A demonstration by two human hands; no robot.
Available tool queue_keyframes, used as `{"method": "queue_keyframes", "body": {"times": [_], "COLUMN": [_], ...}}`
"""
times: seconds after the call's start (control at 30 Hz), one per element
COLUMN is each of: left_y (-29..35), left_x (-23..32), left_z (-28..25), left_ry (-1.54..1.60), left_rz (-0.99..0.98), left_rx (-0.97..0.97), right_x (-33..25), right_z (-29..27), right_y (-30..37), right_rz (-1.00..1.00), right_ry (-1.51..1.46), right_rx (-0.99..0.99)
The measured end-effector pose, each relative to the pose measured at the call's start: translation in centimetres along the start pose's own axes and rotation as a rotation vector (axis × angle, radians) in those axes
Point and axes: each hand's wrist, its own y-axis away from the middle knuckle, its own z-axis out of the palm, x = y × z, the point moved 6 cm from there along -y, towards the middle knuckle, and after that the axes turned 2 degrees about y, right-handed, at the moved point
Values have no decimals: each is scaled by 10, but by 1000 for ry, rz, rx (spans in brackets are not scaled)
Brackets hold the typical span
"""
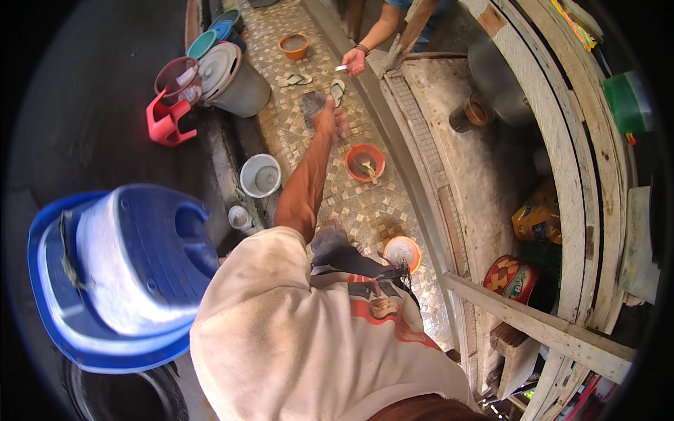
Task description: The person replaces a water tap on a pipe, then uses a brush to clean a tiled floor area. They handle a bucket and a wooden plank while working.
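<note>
My left arm reaches forward over the tiled floor, and my left hand [328, 121] is extended with thumb and blurred fingers apart. It appears to hold nothing. Behind it is a dark grey rectangular piece [311, 107]; whether they touch is unclear. Ahead to the right, another person's hand [354, 62] reaches in, palm up, with a small white object [342, 68] at its fingers. Nearer me stands an orange bowl [349, 167] of grey material with a brush-like tool [369, 170] in it. Nowhere in the frame is my right hand visible.
Sandals [338, 92] lie ahead, short of another orange bowl [294, 46]. An orange-rimmed tub [402, 254] stands by my legs. Left are a white bucket [260, 175], a grey bin [242, 88], a red stool [167, 123] and a blue container [175, 245]. Wooden framing [540, 326] lines the right.
</note>
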Motion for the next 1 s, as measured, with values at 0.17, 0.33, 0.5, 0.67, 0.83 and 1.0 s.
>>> {"method": "queue_keyframes", "body": {"times": [0.17, 0.33, 0.5, 0.67, 0.83, 1.0], "left_y": [-62, -165, -241, -244, -192, -117], "left_x": [37, 28, 63, 40, 45, -61], "left_z": [65, 69, 54, 49, -11, -60], "left_ry": [42, 96, -74, -255, -410, -565], "left_rz": [-100, -388, -320, -260, -232, -517], "left_rx": [-8, -27, -226, -250, -219, -340], "right_x": [9, 18, -18, 11, 12, 81], "right_z": [29, 61, 98, 148, 94, -35], "right_y": [26, 60, 102, 118, 143, 297], "right_rz": [97, 96, 275, 420, 574, 441], "right_ry": [-91, -140, -379, -481, -842, -453], "right_rx": [99, 282, 440, 497, 629, 1632]}}
